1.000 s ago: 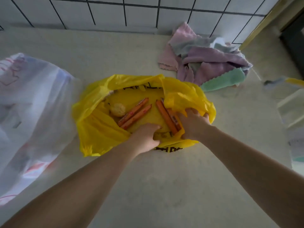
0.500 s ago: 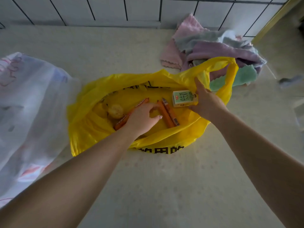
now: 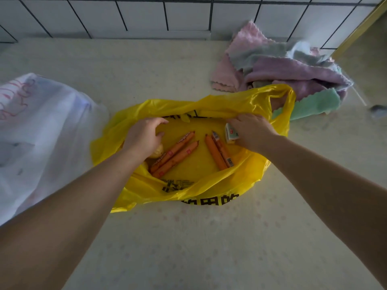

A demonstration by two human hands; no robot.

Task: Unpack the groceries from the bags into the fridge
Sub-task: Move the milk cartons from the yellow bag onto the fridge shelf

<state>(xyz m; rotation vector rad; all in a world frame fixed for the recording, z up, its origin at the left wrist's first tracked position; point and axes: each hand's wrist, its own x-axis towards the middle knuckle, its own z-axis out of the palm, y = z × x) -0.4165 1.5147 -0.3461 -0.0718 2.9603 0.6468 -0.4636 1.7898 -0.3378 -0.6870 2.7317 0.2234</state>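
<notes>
Yellow bag [image 3: 209,186] is spread open on the pale counter [image 3: 188,248], groceries not yet removed; four orange sausage sticks [image 3: 178,152] lie loose in the middle and are best gathered as one bundle; small carton [image 3: 231,133] is held by right hand [image 3: 253,130], fingers curled on it; left hand [image 3: 144,137] is loosely curled over a round yellowish item, grip cannot be told; white bag [image 3: 41,132] at left; cloth pile [image 3: 289,74] behind; tiled wall [image 3: 146,15] at back; fridge not seen.

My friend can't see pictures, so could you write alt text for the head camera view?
Two hands reach into an open yellow plastic bag on a pale counter, holding four orange sausage sticks and a small carton. A white bag lies left, folded cloths behind.
</notes>
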